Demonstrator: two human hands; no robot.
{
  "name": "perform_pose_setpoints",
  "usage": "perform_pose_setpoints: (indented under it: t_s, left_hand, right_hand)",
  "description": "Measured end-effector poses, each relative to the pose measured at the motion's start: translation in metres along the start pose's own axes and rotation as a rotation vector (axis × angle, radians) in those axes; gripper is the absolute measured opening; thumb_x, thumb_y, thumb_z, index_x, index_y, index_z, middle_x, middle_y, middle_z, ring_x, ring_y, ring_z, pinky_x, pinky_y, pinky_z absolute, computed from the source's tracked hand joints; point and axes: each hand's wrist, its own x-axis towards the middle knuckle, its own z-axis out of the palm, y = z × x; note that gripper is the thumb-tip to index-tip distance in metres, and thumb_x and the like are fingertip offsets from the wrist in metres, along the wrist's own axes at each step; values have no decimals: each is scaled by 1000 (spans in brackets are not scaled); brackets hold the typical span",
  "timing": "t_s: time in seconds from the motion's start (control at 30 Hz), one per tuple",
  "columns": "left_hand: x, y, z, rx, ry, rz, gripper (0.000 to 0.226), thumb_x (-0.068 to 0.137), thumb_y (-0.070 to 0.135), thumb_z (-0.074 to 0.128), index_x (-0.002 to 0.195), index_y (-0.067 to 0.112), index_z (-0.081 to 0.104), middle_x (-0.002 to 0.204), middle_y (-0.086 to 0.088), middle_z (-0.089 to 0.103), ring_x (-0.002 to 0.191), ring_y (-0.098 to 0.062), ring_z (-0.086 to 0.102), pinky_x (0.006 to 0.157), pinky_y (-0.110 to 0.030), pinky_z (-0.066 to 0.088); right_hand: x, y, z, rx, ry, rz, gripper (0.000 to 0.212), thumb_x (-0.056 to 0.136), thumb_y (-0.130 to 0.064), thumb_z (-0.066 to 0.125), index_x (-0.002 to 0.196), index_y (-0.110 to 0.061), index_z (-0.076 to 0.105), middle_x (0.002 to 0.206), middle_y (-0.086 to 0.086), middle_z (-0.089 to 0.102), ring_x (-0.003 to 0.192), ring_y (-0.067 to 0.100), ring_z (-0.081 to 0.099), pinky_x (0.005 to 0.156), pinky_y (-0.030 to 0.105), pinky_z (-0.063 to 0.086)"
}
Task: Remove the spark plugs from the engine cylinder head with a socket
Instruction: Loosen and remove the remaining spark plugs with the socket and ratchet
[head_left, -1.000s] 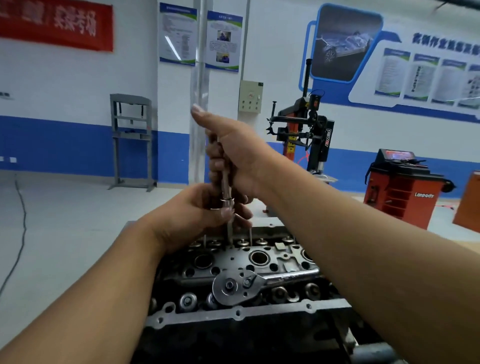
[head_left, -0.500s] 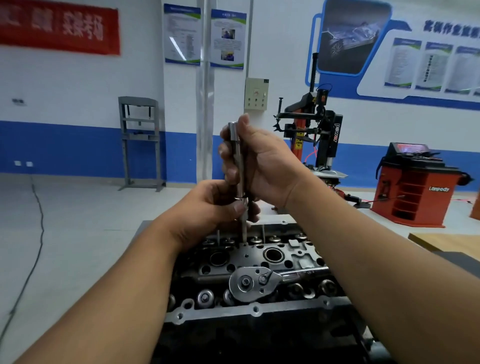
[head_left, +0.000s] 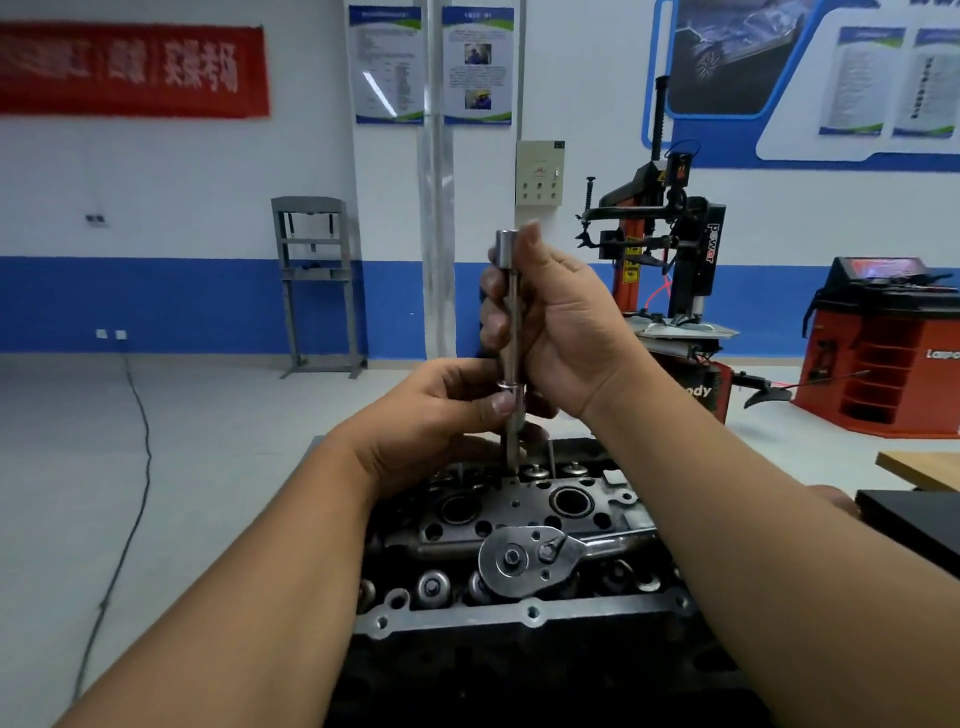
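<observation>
Two bare hands meet above an engine cylinder head (head_left: 524, 613) in the head camera's only view. The right hand (head_left: 561, 332) wraps a long upright socket extension (head_left: 511, 332), fingers curled tight around its shaft and thumb pressed beside its top end. The left hand (head_left: 441, 421) pinches the tool's lower collar between thumb and fingertips. The tool's thin lower end reaches down to the far edge of the cylinder head. A ratchet wrench (head_left: 524, 558) lies flat across the head's near side, apart from both hands. No spark plug can be made out. Behind stand a tire changer (head_left: 670, 249) and a red cabinet (head_left: 883, 353).
</observation>
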Motion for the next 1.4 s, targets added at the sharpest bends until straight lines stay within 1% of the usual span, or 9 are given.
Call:
perform_pose_setpoints:
  t_s: [0.2, 0.37, 0.47, 0.57, 0.67, 0.8, 1.0, 1.23, 1.4]
  left_hand:
    - [-4, 0, 1, 138, 54, 30, 29, 87, -1, 79, 113, 2, 67, 102, -14, 77, 99, -35, 76, 96, -61, 59]
    - [2, -3, 5, 240, 194, 88, 35, 68, 6, 93, 85, 15, 64, 80, -3, 69, 77, -20, 69, 75, -39, 65]
    - [-1, 1, 3, 150, 118, 27, 27, 81, 12, 87, 102, 12, 70, 94, -7, 74, 91, -27, 74, 78, -42, 66]
    - [-4, 4, 2, 26, -17, -29, 31, 94, 10, 67, 124, 2, 66, 109, -14, 77, 105, -33, 75, 94, -51, 63]
    - [-4, 4, 5, 79, 30, 7, 32, 91, 5, 67, 122, -1, 65, 104, -15, 77, 99, -34, 76, 94, -56, 60]
    - [-2, -1, 4, 74, 64, 34, 36, 84, 0, 69, 120, -3, 65, 101, -14, 78, 94, -32, 78, 83, -45, 66]
    - [3, -4, 1, 170, 235, 82, 42, 64, 10, 95, 95, -1, 68, 92, -20, 71, 88, -39, 73, 83, -56, 64]
    - [-1, 1, -5, 13, -7, -20, 39, 94, 5, 71, 132, -1, 61, 120, -22, 75, 110, -40, 75, 85, -46, 65]
    - [-3, 0, 1, 147, 21, -31, 38, 88, 6, 69, 123, -7, 63, 107, -25, 77, 102, -41, 77, 85, -44, 65]
  right_hand:
    - [-5, -3, 3, 72, -108, 125, 54, 107, -53, 38, 89, -14, 70, 67, 0, 54, 49, 16, 47, 53, 28, 40]
    - [-9, -5, -1, 45, 23, 15, 33, 93, -50, 64, 88, -17, 61, 75, 3, 66, 52, 18, 54, 55, 29, 45]
    - [-8, -5, -2, 4, 24, -43, 30, 85, -42, 75, 87, -16, 60, 77, 4, 66, 53, 19, 54, 55, 30, 45]
    - [-6, -4, -1, -12, 15, -20, 35, 95, -48, 64, 91, -13, 65, 75, 3, 64, 54, 18, 55, 55, 29, 45]
    - [-4, -2, -2, 8, 32, 53, 42, 100, -51, 55, 90, -13, 72, 74, 3, 65, 54, 19, 56, 54, 28, 47]
    - [-5, -1, -4, -53, 38, 62, 55, 83, -63, 67, 104, -12, 63, 78, 4, 71, 56, 18, 60, 55, 29, 51]
    - [-7, 5, -6, -106, 70, -29, 24, 85, -31, 79, 89, -11, 66, 75, 4, 68, 55, 17, 58, 53, 31, 49]
    - [-12, 3, -2, -164, 49, 1, 29, 98, -39, 65, 99, -11, 72, 82, 7, 73, 56, 17, 57, 56, 28, 50]
    - [-12, 1, -4, -123, 49, 25, 29, 87, -38, 77, 100, -13, 72, 80, 7, 71, 55, 18, 56, 55, 30, 47]
